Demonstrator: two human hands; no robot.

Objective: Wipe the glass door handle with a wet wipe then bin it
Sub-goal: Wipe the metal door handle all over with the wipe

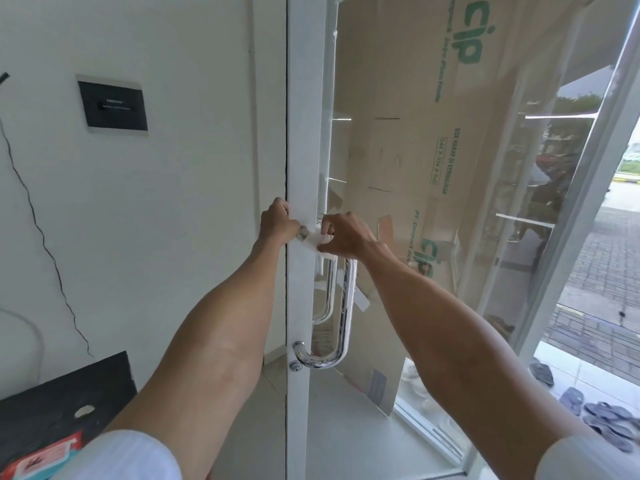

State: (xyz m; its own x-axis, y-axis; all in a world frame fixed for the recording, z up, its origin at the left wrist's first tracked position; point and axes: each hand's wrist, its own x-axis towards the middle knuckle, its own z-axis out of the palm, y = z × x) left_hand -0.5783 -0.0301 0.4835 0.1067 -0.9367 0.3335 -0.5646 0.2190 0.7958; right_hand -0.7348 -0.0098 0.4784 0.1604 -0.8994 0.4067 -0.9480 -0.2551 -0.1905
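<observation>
cardboard sheet (398, 98) — "cip" | "BOX HARAP DI KEMBALIKAN" | wall panel (112, 105) — unreadable

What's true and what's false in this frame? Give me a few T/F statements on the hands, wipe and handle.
1. The right hand pinches the wet wipe against the top of the handle. True.
2. The wipe sits on the handle's lower bend. False: the lower bend is bare, and the wipe is at the top end.
3. The left hand hangs free. False: it grips the edge of the door frame beside the handle's top.
4. Cardboard with green print shows through the glass pane. True.
</observation>
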